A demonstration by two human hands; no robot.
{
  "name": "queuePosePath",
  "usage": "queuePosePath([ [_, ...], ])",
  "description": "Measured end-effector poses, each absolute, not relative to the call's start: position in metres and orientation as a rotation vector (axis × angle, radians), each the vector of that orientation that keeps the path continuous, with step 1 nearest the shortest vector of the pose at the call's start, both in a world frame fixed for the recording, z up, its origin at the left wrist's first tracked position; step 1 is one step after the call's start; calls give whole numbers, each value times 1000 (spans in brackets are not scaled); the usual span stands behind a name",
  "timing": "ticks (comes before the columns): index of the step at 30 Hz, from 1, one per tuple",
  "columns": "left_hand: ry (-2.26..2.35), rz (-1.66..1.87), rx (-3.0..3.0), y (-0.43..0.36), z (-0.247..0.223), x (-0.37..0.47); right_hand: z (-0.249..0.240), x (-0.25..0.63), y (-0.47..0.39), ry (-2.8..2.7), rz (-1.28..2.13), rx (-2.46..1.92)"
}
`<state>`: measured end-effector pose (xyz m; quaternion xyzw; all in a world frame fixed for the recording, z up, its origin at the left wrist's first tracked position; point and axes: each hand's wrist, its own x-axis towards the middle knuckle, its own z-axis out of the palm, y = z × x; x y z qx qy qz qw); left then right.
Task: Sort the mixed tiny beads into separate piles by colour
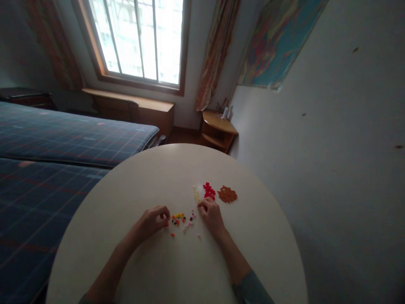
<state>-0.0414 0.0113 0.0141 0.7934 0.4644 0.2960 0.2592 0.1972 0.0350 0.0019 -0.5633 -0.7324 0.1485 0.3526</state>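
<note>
From the head camera, a person's two bare hands are working over a round, pale table (177, 270) scattered with tiny colored pieces. The left hand (151, 221) is resting at the left of the scatter, its thumb and fingers curling toward each other; whether they are gripping a piece, I cannot tell. A small reddish piece (166, 226) is lying just under its fingertips. Close by on the right, a cluster of yellow, orange and black pieces (179, 217) is sitting between the hands, with pink and dark pieces (190, 221) beside it. Nearer the person, one orange piece (172, 234) and one pale pink piece (199, 237) are lying apart.

The right hand (211, 216) is reaching farther forward, its fingers bending down beside a strip of pale yellow pieces (196, 193); I cannot tell whether they are holding anything. A red pile (209, 190) is spreading just beyond that hand, and a brown pile (227, 194) is lying to its right. Beyond the table, a bright window (136, 42) is lighting a plaid mattress (69, 135) on the left.
</note>
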Motion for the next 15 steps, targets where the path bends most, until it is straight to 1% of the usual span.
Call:
queuePosePath([
  [15, 1277, 816, 2105, 12, 11, -40, 1, 198, 36, -1911, 417, -1404],
])
